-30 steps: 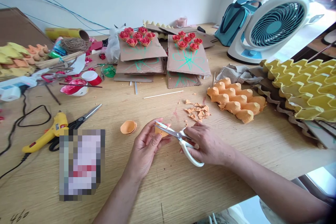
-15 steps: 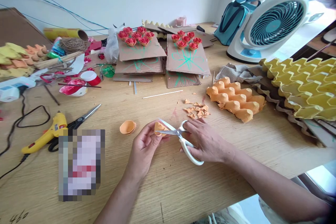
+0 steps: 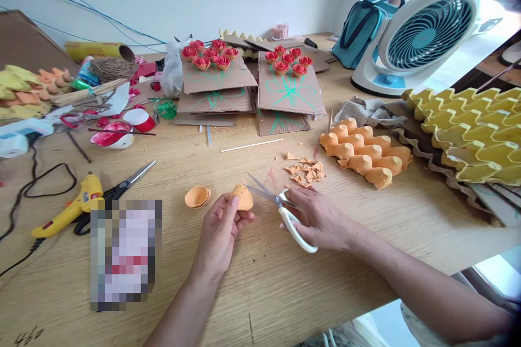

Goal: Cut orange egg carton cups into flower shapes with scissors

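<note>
My left hand (image 3: 222, 227) pinches an orange egg carton cup (image 3: 243, 198) between thumb and fingers, with a thin strip sticking up from its top edge. My right hand (image 3: 321, 219) is closed around the handles of white-handled scissors (image 3: 296, 230). Their blades are slightly parted, the tips close to the cup's right side. Left of the cup, trimmed orange cups (image 3: 197, 197) sit nested on the table. Orange scraps (image 3: 307, 172) lie in a small heap beyond the scissors, beside a piece of orange egg carton (image 3: 364, 152).
A yellow glue gun (image 3: 77, 206) and black scissors (image 3: 126, 181) lie on the left. Cardboard sheets (image 3: 291, 95) bearing red paper flowers stand at the back. To the right are a fan (image 3: 423, 38) and yellow egg trays (image 3: 472, 130). A thin stick (image 3: 252, 145) lies mid-table.
The cup has been turned in my left hand so more of its outside shows. The scissor blades have come away from across it and now point at its side.
</note>
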The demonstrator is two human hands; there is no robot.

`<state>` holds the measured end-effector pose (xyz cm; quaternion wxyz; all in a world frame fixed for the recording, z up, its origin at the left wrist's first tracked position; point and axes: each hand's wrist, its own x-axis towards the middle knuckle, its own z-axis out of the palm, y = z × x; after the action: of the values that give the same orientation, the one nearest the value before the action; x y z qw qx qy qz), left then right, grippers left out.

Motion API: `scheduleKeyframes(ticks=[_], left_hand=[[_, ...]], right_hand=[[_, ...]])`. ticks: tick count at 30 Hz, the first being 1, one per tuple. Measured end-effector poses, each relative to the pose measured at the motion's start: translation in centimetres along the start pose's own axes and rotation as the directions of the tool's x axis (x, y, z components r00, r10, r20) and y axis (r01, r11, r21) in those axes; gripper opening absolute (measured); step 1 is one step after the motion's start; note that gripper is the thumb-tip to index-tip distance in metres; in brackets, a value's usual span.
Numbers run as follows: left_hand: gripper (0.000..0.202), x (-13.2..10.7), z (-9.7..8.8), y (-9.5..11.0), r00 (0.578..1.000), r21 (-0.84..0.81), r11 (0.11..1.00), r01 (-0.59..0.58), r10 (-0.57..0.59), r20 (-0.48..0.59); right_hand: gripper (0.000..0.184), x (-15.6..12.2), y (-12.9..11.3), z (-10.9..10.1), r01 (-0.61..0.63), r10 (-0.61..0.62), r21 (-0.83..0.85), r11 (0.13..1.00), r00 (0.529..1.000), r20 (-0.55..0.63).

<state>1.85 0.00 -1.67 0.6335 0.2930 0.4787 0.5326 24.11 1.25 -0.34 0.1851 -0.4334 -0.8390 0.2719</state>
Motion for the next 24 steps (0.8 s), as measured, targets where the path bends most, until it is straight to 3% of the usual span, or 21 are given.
scheduleKeyframes(ticks=[4, 10, 18, 24], left_hand=[[0.038, 0.2, -0.23, 0.12, 0.998, -0.017, 0.999, -0.05, 0.049, -0.05], [0.037, 0.03, -0.11, 0.04, 0.988, 0.058, 0.988, -0.144, 0.146, -0.041], [0.024, -0.2, -0.35, -0.52, 0.957, 0.244, 0.927, -0.285, 0.259, 0.135], [0.034, 0.11, -0.59, -0.38, 0.938, 0.253, 0.911, -0.325, 0.277, 0.206]], right_hand=[[0.028, -0.11, -0.33, 0.35, 0.082, -0.083, -0.063, 0.995, 0.996, -0.017], [0.028, -0.04, 0.26, 0.79, 0.005, -0.009, -0.138, 0.99, 1.0, -0.028], [0.031, -0.05, 0.05, 0.52, 0.0, 0.001, -0.024, 1.0, 0.999, 0.039], [0.03, -0.01, 0.08, 0.08, 0.046, -0.045, -0.016, 0.999, 0.997, 0.055]])
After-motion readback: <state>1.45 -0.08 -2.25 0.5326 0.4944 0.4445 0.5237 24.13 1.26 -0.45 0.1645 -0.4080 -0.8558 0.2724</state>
